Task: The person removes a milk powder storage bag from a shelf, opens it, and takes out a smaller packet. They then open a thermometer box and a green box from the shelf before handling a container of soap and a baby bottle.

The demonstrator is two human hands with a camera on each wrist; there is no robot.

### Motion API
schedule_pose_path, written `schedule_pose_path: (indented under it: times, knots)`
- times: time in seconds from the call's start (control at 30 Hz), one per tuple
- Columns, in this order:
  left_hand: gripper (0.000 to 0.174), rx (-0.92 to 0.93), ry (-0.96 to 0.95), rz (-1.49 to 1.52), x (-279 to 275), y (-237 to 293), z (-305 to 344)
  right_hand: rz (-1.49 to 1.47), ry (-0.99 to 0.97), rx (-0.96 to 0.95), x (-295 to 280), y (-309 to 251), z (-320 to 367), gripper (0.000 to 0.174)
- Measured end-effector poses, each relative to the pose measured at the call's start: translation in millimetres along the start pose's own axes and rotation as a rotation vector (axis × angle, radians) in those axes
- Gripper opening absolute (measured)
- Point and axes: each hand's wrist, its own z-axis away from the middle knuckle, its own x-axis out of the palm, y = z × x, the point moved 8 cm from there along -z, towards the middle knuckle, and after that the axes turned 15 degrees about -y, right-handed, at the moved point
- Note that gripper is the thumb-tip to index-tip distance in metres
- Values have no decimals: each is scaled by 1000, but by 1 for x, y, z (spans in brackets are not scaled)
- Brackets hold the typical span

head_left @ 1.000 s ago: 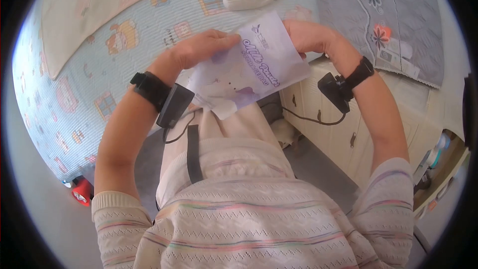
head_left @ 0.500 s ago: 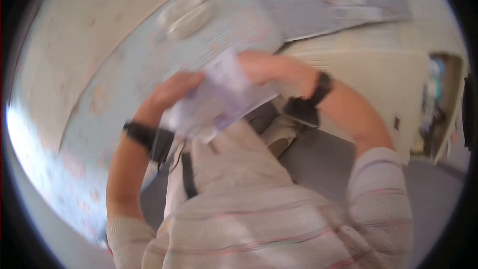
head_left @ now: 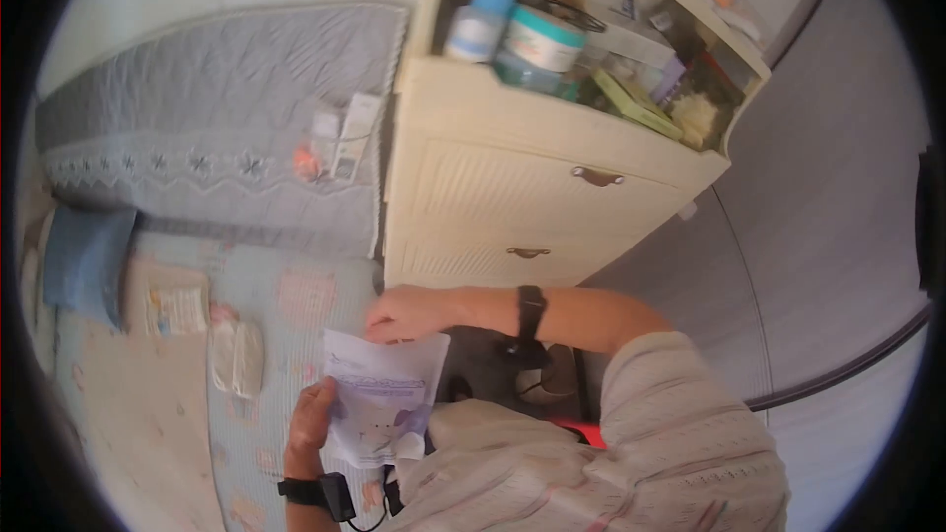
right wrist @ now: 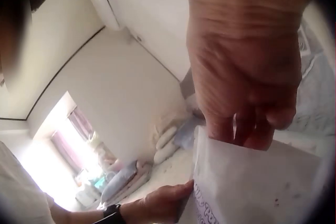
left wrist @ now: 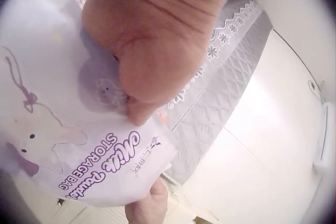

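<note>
A white and purple milk powder storage bag (head_left: 382,399), printed with a cartoon animal, is held upright in front of the lap. My left hand (head_left: 312,416) grips its left side, thumb on the printed face; the left wrist view shows that thumb (left wrist: 140,112) up close. At the bag's top edge is my right hand (head_left: 409,313), fingers curled. In the right wrist view the right hand's fingertips go down behind the bag's white rim (right wrist: 236,150) and are hidden there.
Ahead stands a cream cabinet (head_left: 493,182) with an open upper compartment of bottles, a teal-lidded jar (head_left: 544,39) and boxes. To the left is a bed (head_left: 286,355) with a blue pillow (head_left: 89,266) and a white pouch (head_left: 238,357). A grey quilted cover (head_left: 227,118) lies beyond.
My head view has swung right, bringing the cabinet's open compartment into sight. The bag stays in both hands and now stands more upright, lower left in the view.
</note>
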Motion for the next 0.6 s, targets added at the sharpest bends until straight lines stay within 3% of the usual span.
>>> schedule_pose_path:
  times: [0.07,0.13,0.17,0.23,0.37,0.43,0.53,0.6]
  knots:
    - [38,99,-60,-8,42,29,-33,21,85,-34,-8,28,48,30]
    - [38,56,-58,-42,66,43,-56,14,472,-195,-30,29,117,43]
    - [38,69,-80,-88,79,52,-67,13,494,-204,-28,39,138,43]
    - [38,70,-118,-115,109,73,-82,190,775,-195,-30,46,190,53]
    - [40,41,-281,-254,184,108,-118,-161,649,-95,-15,100,237,51]
    - [41,5,-326,-265,208,106,-136,-105,454,163,-5,127,248,44]
    - [40,-50,-399,-243,242,125,-144,-199,630,43,-6,135,283,31]
    - [34,-10,-592,-295,265,129,-152,-212,691,0,-2,143,296,29]
